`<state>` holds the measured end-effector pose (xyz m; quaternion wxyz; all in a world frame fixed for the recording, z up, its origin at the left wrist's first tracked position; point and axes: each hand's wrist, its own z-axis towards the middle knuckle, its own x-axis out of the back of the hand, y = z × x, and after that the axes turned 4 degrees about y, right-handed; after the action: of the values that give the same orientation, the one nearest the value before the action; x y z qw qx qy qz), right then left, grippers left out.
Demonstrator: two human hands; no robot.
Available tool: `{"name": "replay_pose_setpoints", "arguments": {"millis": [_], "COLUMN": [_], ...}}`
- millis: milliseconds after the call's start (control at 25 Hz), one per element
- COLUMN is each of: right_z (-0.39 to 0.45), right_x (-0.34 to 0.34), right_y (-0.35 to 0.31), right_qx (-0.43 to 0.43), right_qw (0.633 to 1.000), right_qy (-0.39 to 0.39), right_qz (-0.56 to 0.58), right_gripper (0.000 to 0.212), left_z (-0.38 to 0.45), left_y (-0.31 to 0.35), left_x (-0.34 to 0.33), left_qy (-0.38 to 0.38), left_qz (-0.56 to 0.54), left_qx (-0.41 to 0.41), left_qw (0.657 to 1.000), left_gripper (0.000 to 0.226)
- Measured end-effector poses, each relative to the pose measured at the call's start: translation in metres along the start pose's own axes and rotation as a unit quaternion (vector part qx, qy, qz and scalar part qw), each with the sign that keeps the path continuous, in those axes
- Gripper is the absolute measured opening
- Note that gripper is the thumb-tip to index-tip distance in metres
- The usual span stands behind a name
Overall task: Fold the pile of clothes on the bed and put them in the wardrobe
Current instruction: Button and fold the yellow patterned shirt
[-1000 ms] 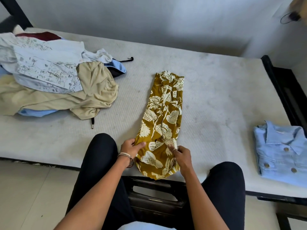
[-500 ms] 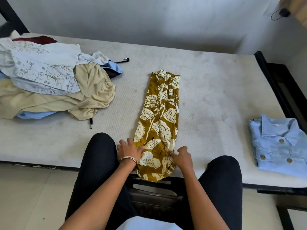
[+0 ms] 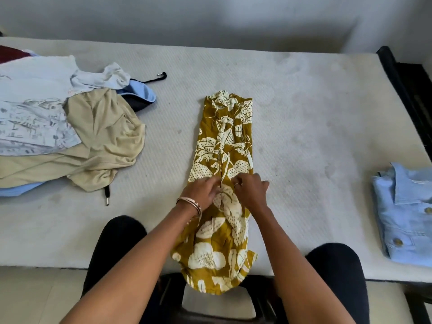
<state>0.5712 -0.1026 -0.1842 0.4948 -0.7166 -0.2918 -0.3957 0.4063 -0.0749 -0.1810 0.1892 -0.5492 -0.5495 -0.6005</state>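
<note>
Mustard-yellow leaf-print cotton garment [image 3: 224, 174], folded into a long narrow strip, lengthwise on the white mattress of the bed [image 3: 304, 127], near end drooping over the bed edge.

Left hand [image 3: 201, 191] and right hand [image 3: 251, 190] side by side at mid-strip, fingers curled down onto the cloth along the centre seam; pinching or only pressing, cannot tell. Thin, light, limp fabric by the look: likely to sag and slide open if lifted by one point, so best taken at both side edges of the hanging end and carried up over the middle. Well to the left, unfolded pile of beige, white-print and pale blue clothes [image 3: 77, 127] with a black drawstring [image 3: 106, 195] trailing. Far right, folded light blue buttoned denim shirt [image 3: 406, 213]. Nothing lying between the hands and the far end of the strip. Wardrobe not in view.
</note>
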Motion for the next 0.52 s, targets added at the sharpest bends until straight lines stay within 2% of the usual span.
{"name": "replay_pose_setpoints", "arguments": {"millis": [80, 160, 240, 320, 360, 440, 520], "right_z": [0.045, 0.099, 0.152, 0.201, 0.219, 0.252, 0.275], "right_x": [0.009, 0.017, 0.021, 0.023, 0.022, 0.015, 0.004], "right_y": [-0.006, -0.010, -0.012, -0.005, -0.001, 0.005, 0.006], "right_qx": [-0.019, -0.036, -0.049, -0.102, -0.142, -0.203, -0.240], "right_qw": [0.994, 0.983, 0.975, 0.958, 0.943, 0.916, 0.924], "right_qy": [0.074, 0.099, 0.113, 0.129, 0.124, 0.103, 0.080], "right_qz": [0.075, 0.152, 0.186, 0.233, 0.275, 0.331, 0.287], "right_gripper": [0.016, 0.021, 0.027, 0.032, 0.036, 0.052, 0.070], "left_z": [0.050, 0.111, 0.174, 0.228, 0.247, 0.280, 0.304], "left_y": [-0.006, -0.015, -0.029, -0.047, -0.056, -0.070, -0.076], "left_x": [0.017, 0.030, 0.041, 0.048, 0.048, 0.039, 0.028], "left_qy": [0.099, 0.185, 0.240, 0.240, 0.216, 0.158, 0.140], "left_qz": [-0.096, -0.142, -0.152, -0.173, -0.184, -0.204, -0.176], "left_qx": [0.023, 0.081, 0.155, 0.227, 0.257, 0.295, 0.310], "left_qw": [0.990, 0.969, 0.946, 0.928, 0.924, 0.920, 0.924], "left_gripper": [0.027, 0.026, 0.030, 0.031, 0.035, 0.059, 0.073]}}
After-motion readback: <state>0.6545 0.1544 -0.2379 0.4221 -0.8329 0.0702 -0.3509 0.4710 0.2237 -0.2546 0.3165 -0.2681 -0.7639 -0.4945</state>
